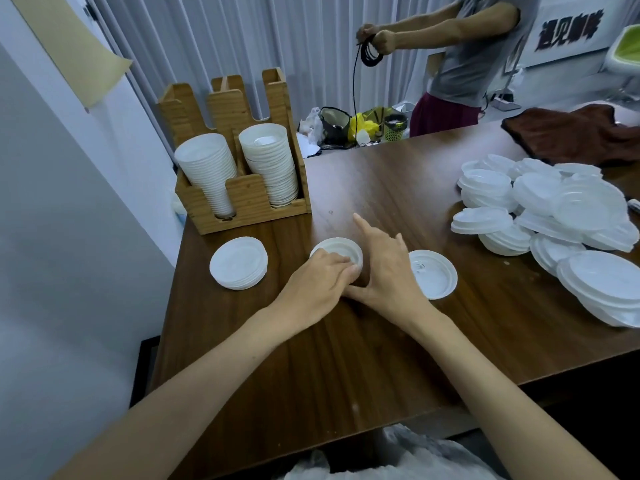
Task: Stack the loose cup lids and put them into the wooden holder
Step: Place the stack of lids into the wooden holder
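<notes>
A small stack of white cup lids stands in the middle of the wooden table. My left hand grips its near left side. My right hand cups its right side, index finger stretched out. Another low stack of lids lies to the left, and a single lid lies flat to the right. A big loose pile of lids covers the table's right part. The wooden holder stands at the back left with two tilted stacks in its slots.
A brown cloth lies at the table's far right. Another person stands behind the table, coiling a black cable. Bags and a small basket sit on the floor beyond. A white wall runs along the left side.
</notes>
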